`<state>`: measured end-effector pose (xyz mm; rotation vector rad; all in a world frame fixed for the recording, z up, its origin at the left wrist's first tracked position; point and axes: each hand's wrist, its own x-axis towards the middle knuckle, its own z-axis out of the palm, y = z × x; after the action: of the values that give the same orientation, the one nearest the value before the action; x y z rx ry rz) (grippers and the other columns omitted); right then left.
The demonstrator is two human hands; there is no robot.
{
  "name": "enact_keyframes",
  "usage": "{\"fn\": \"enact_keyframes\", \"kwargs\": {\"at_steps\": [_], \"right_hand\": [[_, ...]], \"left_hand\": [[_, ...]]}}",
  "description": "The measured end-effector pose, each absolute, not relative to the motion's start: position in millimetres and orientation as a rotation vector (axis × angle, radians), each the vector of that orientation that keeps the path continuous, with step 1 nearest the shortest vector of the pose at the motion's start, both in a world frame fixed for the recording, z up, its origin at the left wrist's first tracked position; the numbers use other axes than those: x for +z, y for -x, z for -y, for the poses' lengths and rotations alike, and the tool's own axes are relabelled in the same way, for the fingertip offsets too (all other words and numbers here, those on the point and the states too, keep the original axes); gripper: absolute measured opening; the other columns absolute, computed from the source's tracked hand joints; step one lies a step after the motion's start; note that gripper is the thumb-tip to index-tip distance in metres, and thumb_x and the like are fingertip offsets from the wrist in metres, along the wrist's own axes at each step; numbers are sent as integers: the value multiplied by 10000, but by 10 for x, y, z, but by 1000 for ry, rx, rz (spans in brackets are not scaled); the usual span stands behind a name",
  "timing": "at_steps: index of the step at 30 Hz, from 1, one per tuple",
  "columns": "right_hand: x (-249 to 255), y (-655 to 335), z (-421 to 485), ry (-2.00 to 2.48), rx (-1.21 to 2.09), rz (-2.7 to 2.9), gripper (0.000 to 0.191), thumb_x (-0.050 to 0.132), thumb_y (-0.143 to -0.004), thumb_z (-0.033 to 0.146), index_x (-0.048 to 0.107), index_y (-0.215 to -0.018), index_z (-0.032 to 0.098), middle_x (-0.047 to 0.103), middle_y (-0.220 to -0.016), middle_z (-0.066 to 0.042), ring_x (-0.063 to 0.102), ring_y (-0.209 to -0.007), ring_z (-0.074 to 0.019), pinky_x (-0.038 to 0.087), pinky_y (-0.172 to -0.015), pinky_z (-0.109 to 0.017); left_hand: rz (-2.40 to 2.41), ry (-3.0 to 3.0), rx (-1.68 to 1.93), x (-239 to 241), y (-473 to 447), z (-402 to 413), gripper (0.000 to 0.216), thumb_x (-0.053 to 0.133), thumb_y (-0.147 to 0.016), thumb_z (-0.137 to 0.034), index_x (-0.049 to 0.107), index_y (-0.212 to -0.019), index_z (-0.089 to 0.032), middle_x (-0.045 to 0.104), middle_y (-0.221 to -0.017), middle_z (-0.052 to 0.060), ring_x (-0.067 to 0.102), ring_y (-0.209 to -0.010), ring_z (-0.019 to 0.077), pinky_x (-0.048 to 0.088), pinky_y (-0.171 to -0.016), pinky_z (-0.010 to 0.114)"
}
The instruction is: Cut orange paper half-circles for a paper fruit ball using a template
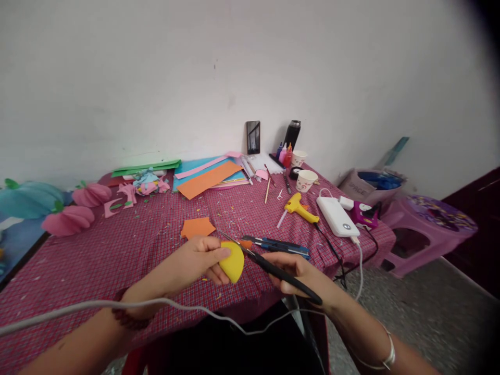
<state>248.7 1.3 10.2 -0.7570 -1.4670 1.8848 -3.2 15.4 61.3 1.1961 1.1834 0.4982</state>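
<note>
Above the near edge of a red checked tablecloth (117, 250), the left hand (195, 260) pinches a folded yellow half-round paper piece (233, 262). The right hand (297, 273) grips black-handled scissors (269, 268), blades seemingly touching the paper's top edge. Judgement: the thumb sits close to the blades, so a slip could nick it or cut crookedly.

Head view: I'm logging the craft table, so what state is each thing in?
Yellow piece: pinched in left hand.
Scissors: held in right hand, blades at the piece's edge.
Glue gun: lying down, corded.
Power bank: cable plugged in.
Phone: upright against wall, screen dark.
</note>
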Motion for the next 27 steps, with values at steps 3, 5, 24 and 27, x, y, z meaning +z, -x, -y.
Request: {"fn": "enact_keyframes", "kwargs": {"at_steps": [3,5,24,27], "right_hand": [[105,-2517,-35,765,1905,1504,582,779,-694,410,631,-1209,183,437,-697,31,310,-601,-86,238,-515,-221],[96,-2531,-43,769,1899,1519,583,775,-694,427,634,-1206,186,447,-706,27,318,-606,-90,254,-525,-226],[52,-2448,-22,803,1908,1447,594,808,-616,312,635,-1178,227,524,-802,6,428,-674,-116,338,-561,-240],[68,-2443,-9,768,1898,1441,607,804,-630,381,640,-1186,201,505,-773,6,379,-636,-100,293,-522,-230]], "left_hand": [[-1160,-1225,467,609,66,-167,356,619,-790,-450,685,-850,-105,739,-706,112,679,-564,166,536,-573,253],[-1153,-1232,462,612,70,-176,358,623,-787,-457,687,-845,-109,739,-702,105,680,-564,164,536,-571,248],[-1118,-1173,456,592,-18,-139,274,632,-785,-410,680,-761,-141,728,-632,70,657,-508,141,514,-536,232],[-1112,-1207,440,605,-5,-144,279,611,-801,-405,678,-750,-139,733,-646,75,659,-514,138,519,-542,230]]}}
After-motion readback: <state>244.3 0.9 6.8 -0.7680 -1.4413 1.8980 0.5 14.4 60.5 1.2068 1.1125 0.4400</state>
